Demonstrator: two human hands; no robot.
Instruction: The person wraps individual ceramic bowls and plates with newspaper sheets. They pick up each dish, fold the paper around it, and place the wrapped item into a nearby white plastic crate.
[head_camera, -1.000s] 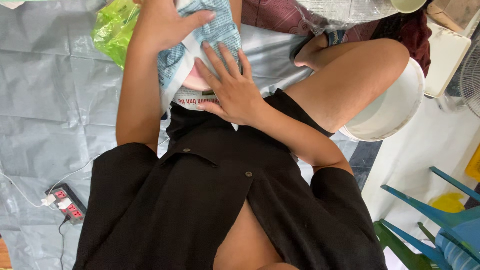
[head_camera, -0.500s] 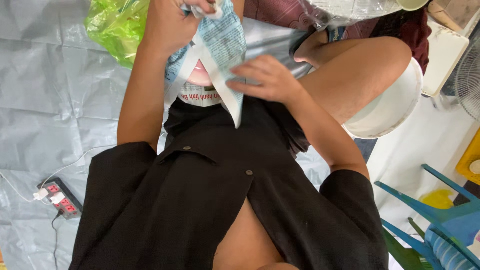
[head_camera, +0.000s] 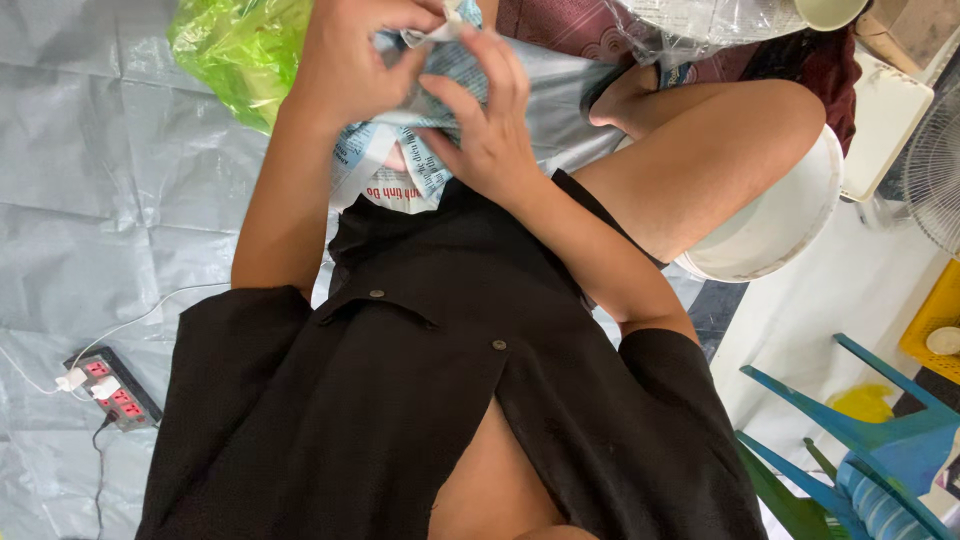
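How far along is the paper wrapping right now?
Partly done: the newspaper sheet is already folded around something pale that shows at its lower opening. In hand: the left hand and right hand pinch and gather its top edge together. Left: the lower flaps hang loose and open above the black shirt.

Newspaper (head_camera: 425, 150): printed sheet, blue and white with some red, crumpled and folded. Held upright above the lap, pinched at its top edge, lower flap hanging against black shirt.
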